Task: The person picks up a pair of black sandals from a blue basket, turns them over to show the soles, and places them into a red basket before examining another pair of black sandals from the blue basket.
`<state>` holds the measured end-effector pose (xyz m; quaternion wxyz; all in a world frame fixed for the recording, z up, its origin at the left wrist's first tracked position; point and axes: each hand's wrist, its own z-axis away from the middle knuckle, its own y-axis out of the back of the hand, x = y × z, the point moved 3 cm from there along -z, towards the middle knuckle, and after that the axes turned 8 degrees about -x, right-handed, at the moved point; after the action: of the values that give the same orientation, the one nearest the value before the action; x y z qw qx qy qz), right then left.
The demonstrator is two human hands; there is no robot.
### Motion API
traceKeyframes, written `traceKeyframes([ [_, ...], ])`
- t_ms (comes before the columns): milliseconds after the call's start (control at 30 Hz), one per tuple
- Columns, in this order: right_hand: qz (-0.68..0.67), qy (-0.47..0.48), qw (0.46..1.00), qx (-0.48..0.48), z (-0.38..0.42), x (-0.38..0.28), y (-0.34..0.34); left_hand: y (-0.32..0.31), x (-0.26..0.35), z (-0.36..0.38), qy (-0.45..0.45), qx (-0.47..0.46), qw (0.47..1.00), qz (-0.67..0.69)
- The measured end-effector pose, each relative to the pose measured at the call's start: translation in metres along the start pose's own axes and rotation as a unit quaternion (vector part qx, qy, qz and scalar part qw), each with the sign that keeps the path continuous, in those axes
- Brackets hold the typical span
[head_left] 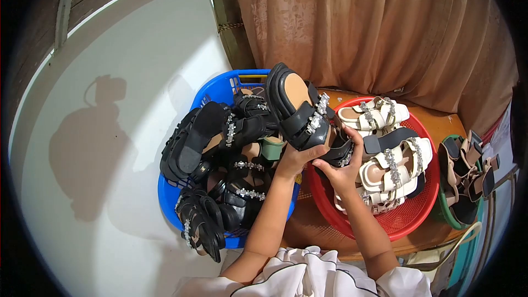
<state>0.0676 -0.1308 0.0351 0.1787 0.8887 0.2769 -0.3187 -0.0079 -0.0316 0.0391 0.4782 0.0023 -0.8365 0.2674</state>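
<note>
A: While the left hand (pixel 300 159) and the right hand (pixel 345 164) are close together, what is in their grip?

B: Both are grasping black sandals (pixel 297 126), with the fingers curved around the lower part. The straps look smooth, the insole is tan, and clear stones make a rough, shiny row.

A: And where are these sandals?

B: In the air, near the gap between the blue basket (pixel 215 87), which has slotted plastic walls, and the red basket (pixel 397 225), which has fine mesh.

A: What do the baskets contain?

B: The blue one holds dark sandals (pixel 193 146) in a heap, and one pale green block heel (pixel 272 149). The red one, on the orange-brown worktop (pixel 301 234), holds white sandals (pixel 404 171) with square toes.
</note>
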Motion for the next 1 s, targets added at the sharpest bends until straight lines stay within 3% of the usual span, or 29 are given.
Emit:
traceKeyframes([
  [233, 0.049, 0.043, 0.998, -0.019, -0.006, -0.012, -0.001, -0.002, -0.002, 0.001, -0.031, 0.043, 0.992, 0.11],
  [333, 0.059, 0.075, 0.99, -0.105, -0.013, -0.019, 0.002, 0.004, -0.001, -0.001, -0.04, 0.069, 0.975, 0.207],
  [467, -0.041, 0.087, 0.994, -0.061, -0.015, -0.014, 0.005, 0.014, 0.008, -0.011, -0.112, 0.078, 0.957, 0.254],
  [600, -0.051, -0.009, 0.999, 0.015, -0.015, -0.008, 0.012, 0.027, 0.006, -0.012, -0.161, 0.086, 0.939, 0.291],
  [733, -0.207, -0.149, 0.966, -0.029, -0.006, 0.001, 0.004, 0.021, 0.02, -0.013, -0.209, 0.018, 0.926, 0.314],
  [867, -0.115, -0.137, 0.979, -0.102, -0.004, -0.009, -0.01, 0.028, 0.019, -0.013, -0.22, 0.024, 0.926, 0.305],
  [1000, -0.133, -0.159, 0.97, -0.129, -0.003, -0.008, -0.013, 0.03, 0.021, -0.013, -0.233, 0.004, 0.921, 0.311],
])
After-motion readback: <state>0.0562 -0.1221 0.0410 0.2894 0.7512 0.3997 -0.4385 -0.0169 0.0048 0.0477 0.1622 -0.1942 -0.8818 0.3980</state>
